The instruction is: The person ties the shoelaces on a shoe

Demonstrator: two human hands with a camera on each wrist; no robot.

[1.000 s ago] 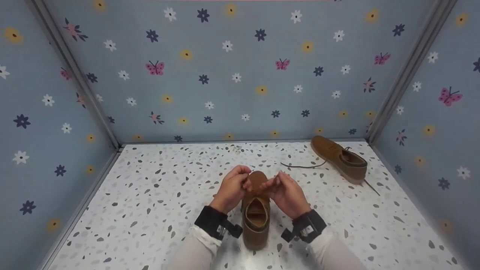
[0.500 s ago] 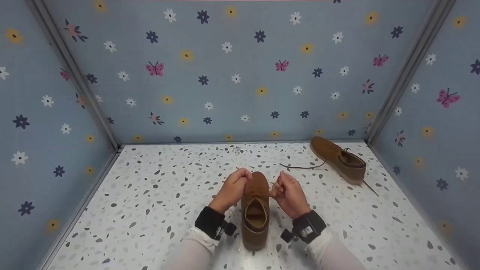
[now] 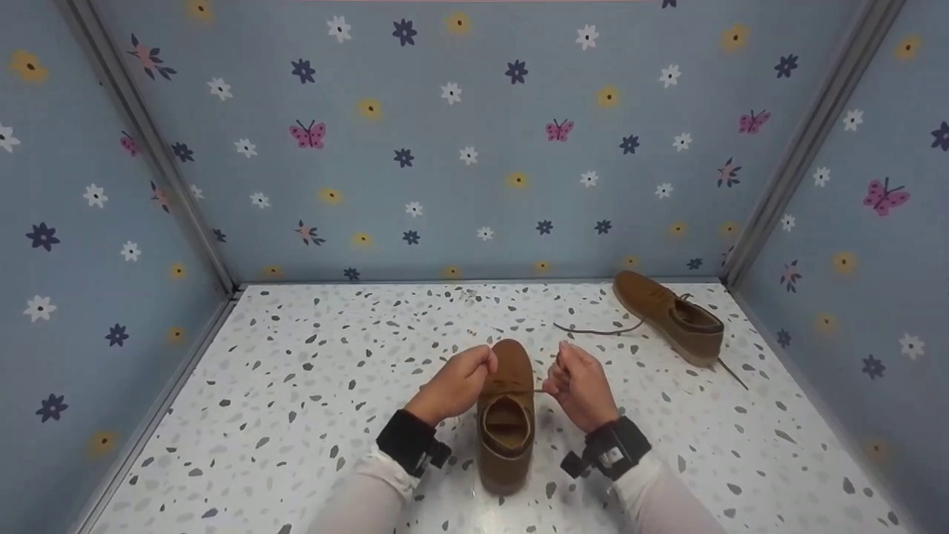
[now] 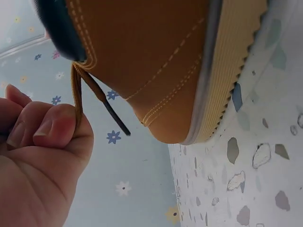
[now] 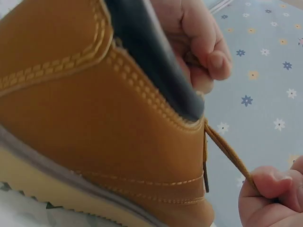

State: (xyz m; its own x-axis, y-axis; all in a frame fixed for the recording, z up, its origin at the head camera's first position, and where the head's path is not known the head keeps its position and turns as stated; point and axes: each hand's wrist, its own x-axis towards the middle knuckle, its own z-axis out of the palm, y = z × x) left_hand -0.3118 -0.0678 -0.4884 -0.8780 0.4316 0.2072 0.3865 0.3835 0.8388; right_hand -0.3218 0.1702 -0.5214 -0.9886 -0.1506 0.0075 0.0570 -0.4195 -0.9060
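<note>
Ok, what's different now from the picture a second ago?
The right hand moved outward to the right, the left hand slightly left, widening the gap between them. Lace now shows stretched from the near shoe to the right hand. The near shoe and far shoe stayed put.

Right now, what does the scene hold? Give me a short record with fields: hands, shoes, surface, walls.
Left hand: grips the lace of the near shoe
Right hand: grips lace on the other side, drawn straight
Near shoe: brown, upright, toe pointing away
Far shoe: brown, at far right, lace trailing loose
Surface: white, speckled
Walls: blue, with flowers and butterflies
</note>
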